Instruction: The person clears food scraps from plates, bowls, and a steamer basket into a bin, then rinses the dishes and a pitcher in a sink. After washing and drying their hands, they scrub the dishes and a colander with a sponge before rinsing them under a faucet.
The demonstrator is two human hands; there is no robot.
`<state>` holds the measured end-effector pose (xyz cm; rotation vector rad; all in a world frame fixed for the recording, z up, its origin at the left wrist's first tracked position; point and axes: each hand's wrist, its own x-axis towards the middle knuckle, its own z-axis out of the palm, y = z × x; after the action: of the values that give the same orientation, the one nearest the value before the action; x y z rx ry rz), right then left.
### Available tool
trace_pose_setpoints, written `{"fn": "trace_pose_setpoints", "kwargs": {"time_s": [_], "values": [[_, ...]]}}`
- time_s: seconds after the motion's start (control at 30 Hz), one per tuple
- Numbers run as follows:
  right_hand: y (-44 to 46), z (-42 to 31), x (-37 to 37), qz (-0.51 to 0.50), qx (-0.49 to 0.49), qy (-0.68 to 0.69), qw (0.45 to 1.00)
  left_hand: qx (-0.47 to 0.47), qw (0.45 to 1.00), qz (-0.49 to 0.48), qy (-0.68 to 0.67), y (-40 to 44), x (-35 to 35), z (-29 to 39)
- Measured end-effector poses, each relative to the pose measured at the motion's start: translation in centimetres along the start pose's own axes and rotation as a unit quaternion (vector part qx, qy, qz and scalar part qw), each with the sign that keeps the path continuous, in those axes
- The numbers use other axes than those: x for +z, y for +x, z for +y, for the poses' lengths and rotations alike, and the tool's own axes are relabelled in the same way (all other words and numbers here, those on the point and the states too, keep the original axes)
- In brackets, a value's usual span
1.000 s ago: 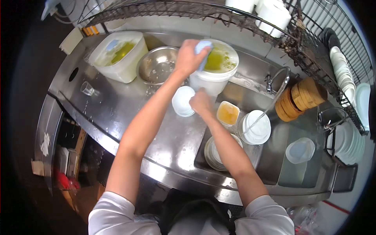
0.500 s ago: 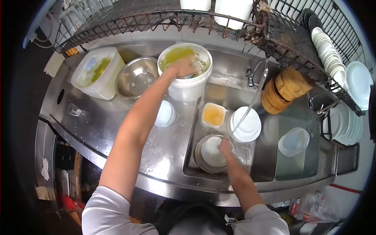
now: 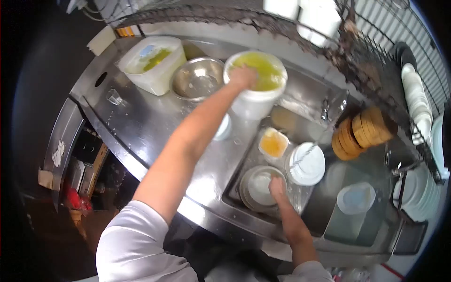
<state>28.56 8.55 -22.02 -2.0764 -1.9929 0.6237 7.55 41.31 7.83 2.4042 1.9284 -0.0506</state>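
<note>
My left hand [image 3: 244,77] reaches over the near left side of a white bucket [image 3: 257,99] of yellow-green liquid. Its fingers are blurred and partly out of sight, so I cannot make out whether they hold anything. Down in the sink, my right hand [image 3: 277,187] grips the right rim of a pale bowl [image 3: 260,189], which sits on other stacked bowls. Behind it are a square tub [image 3: 273,143] with orange-yellow contents and a stack of white dishes [image 3: 307,164] under a stream of water.
A steel bowl [image 3: 198,79] and a plastic tub [image 3: 152,66] of greenish liquid stand left of the bucket. Bamboo steamers [image 3: 359,134] sit behind the sink. A clear container [image 3: 356,198] is in the water-filled right basin. A wire rack [image 3: 263,26] hangs above.
The whole view has turned and shifted. My left hand has moved from the bucket's middle toward its left side, and the splashing there has settled. My right hand stays at the bowl.
</note>
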Motion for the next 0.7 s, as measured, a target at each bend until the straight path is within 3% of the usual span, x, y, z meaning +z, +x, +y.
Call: {"fn": "trace_pose_setpoints", "kwargs": {"time_s": [0.07,0.1,0.13,0.17,0.3,0.33,0.37,0.4,0.47,0.57,0.67,0.7], "values": [[-1.3,-0.5,-1.5,0.035,-0.011,0.033,0.999,0.038,0.996,-0.068,0.036,0.6,-0.1,-0.7],[-1.4,-1.2,-3.2,0.042,-0.016,0.053,0.998,0.000,0.999,-0.003,0.038,2.4,1.9,-1.3],[-1.3,-0.4,-3.3,0.013,-0.003,0.055,0.998,-0.019,0.999,-0.028,0.008,-0.2,-0.8,0.3],[-1.2,-0.2,-4.3,0.001,0.002,0.063,0.998,0.017,0.998,0.065,0.007,1.1,1.3,-0.7],[1.2,3.5,-5.0,0.209,0.122,0.170,0.955,0.000,0.997,0.061,-0.036,-0.3,-0.2,0.1],[2.8,5.5,-4.5,0.180,0.254,0.387,0.868,-0.006,0.998,0.056,-0.037,0.2,0.1,-0.1],[3.3,4.4,-7.5,0.166,0.327,0.553,0.748,-0.013,0.998,0.057,-0.024,0.4,0.4,0.0],[4.8,6.4,-4.8,0.214,0.279,0.640,0.683,-0.019,0.998,0.056,-0.010,0.5,0.6,0.1],[5.8,6.2,-6.6,0.028,0.317,0.602,0.733,0.002,0.999,0.049,-0.014,1.3,1.1,-0.5],[6.6,6.9,-6.9,0.002,0.282,0.660,0.696,0.055,0.994,0.070,-0.068,2.8,1.9,-1.9],[6.8,5.8,-6.9,0.015,0.263,0.761,0.593,0.063,0.958,0.168,-0.222,1.0,-0.3,-0.9],[6.1,3.2,-10.1,-0.018,0.289,0.722,0.629,0.044,0.936,0.215,-0.275,0.2,-1.0,-0.4]]}}
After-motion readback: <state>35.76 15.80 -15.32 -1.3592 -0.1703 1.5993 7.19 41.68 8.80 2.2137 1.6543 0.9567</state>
